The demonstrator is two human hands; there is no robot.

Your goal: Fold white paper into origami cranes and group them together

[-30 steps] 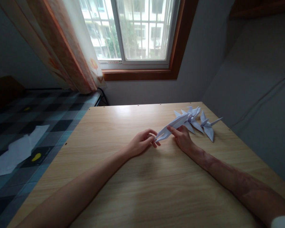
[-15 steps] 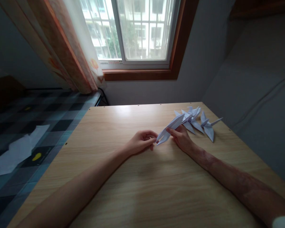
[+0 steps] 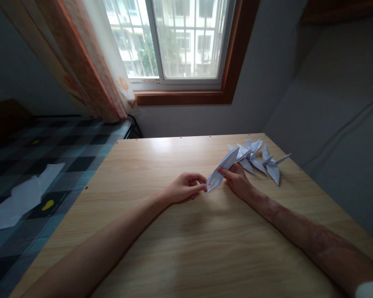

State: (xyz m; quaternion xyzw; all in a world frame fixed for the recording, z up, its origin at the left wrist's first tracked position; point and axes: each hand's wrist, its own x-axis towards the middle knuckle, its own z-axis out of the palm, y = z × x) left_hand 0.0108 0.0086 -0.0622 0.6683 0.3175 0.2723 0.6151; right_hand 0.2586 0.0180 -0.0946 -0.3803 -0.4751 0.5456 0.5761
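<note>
A long, narrow piece of folded white paper (image 3: 228, 159) is held tilted above the table, split into two points at its lower left end. My right hand (image 3: 240, 180) is closed on its middle, thumb on the near face and the other fingers behind. At the split end, my left hand (image 3: 189, 187) is closed, with thumb and fingertips pinching a point of the paper. Just beyond my right hand lie several folded paper cranes (image 3: 251, 151), bunched together and overlapping. One more paper crane (image 3: 271, 164) rests to their right, its wings spread.
The wooden table (image 3: 149, 248) stands below a window (image 3: 189, 41). To the left is a bed with a checked cover (image 3: 81, 145), where white paper sheets (image 3: 26, 196) lie. A curtain (image 3: 90, 62) hangs beside the window. A wall (image 3: 338, 124) borders the table's right side.
My left fingertips have shifted slightly on the paper's split end. The paper has turned a little steeper, its lower tip moving slightly right and down. My right hand has barely moved.
</note>
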